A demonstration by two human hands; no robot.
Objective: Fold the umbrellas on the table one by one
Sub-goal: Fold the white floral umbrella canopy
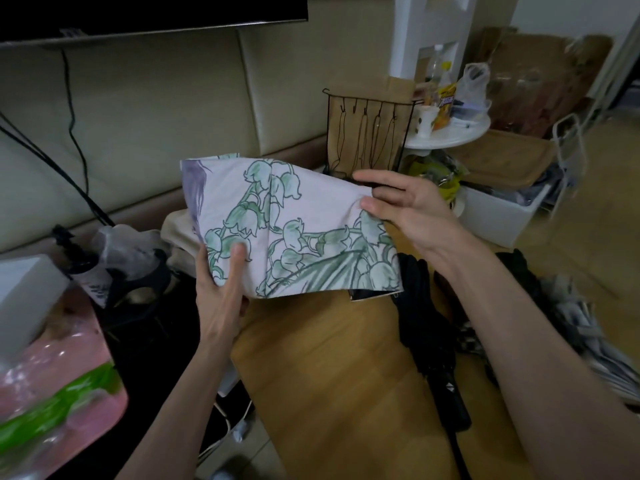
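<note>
Both hands hold a pale pink umbrella [304, 216] printed with green bell flowers, raised above the wooden table [332, 368]. My left hand [221, 285] grips its lower left edge, thumb lying on the fabric. My right hand [408, 202] pinches the fabric at its upper right corner. The canopy is gathered into flat panels; its shaft is hidden. A black umbrella [429, 348] lies closed on the table under my right forearm, handle toward me. Another black and patterned umbrella [568, 327] lies at the table's right edge, blurred.
A beige sofa [145, 133] stands behind. A wire rack [367, 133] and a white round side table [450, 133] with bottles are at the back right. A pink and green plastic bag [59, 393] and a white box [24, 299] sit at the left.
</note>
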